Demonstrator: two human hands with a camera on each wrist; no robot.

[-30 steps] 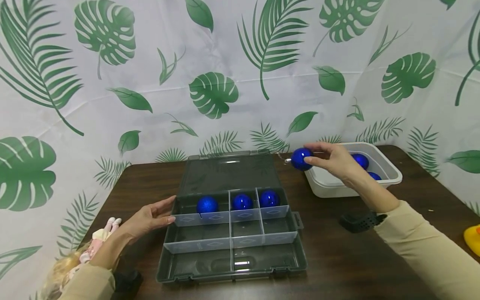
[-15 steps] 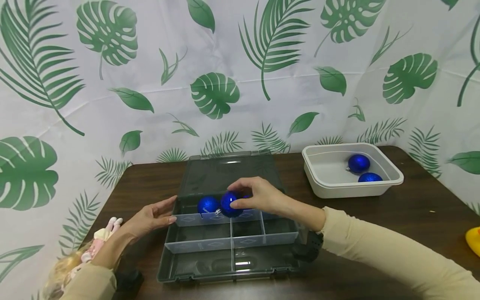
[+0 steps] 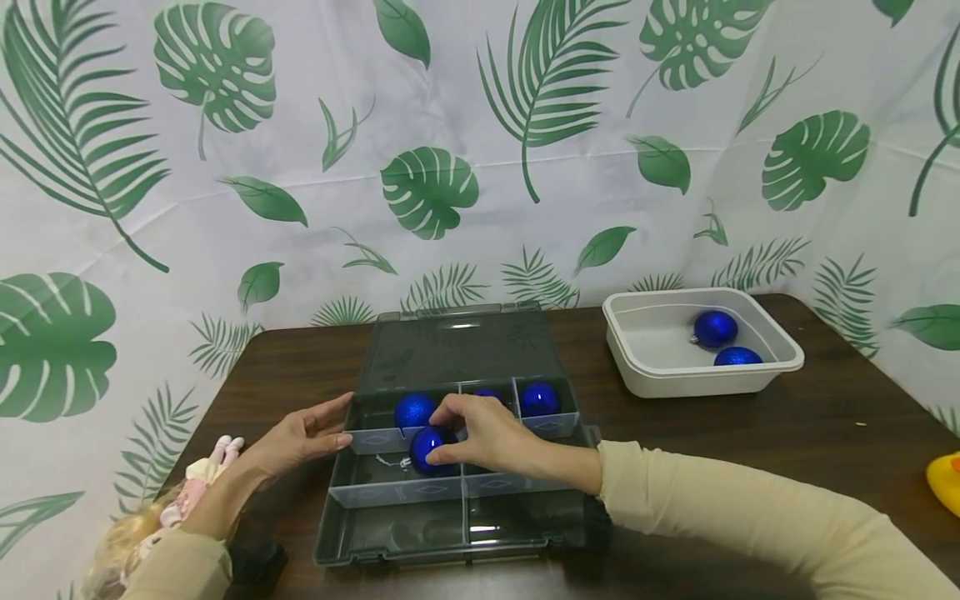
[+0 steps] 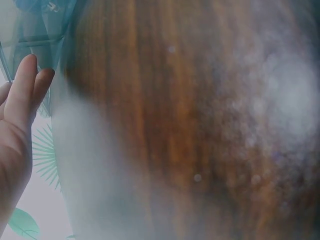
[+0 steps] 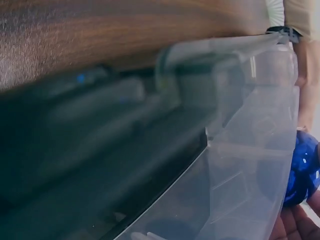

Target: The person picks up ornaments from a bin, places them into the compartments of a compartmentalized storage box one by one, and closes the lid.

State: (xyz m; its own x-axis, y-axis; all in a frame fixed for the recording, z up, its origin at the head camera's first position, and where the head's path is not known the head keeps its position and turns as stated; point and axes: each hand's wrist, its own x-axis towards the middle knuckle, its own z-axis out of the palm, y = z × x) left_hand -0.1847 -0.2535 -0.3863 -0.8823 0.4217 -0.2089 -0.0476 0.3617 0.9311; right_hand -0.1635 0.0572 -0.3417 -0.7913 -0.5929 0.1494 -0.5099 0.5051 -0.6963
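A shiny blue Christmas ball (image 3: 432, 451) with a silver cap and string is pinched between the thumb and fingers of my right hand (image 3: 487, 435). It sits low in the middle row's left compartment of a dark see-through compartment box (image 3: 390, 521). In the right wrist view, the Christmas ball (image 5: 303, 167) shows behind a clear divider (image 5: 240, 190). My left hand (image 3: 300, 437) rests its fairly straight fingers at the box's left side. A glittery blue ball (image 3: 414, 411) and a shiny one (image 3: 539, 399) lie in the back row; another between them is mostly hidden.
The box's lid (image 3: 457, 346) lies folded back on the dark wooden table (image 3: 300, 358). At the back right, a white tub (image 3: 630, 367) holds two blue balls. A doll (image 3: 187, 500) lies left of my left arm; a yellow toy (image 3: 945, 482) is at the right edge.
My right hand has carried the ball from beside the white tub leftward, over the box, then down into the middle row's left compartment. My left hand has stayed put.
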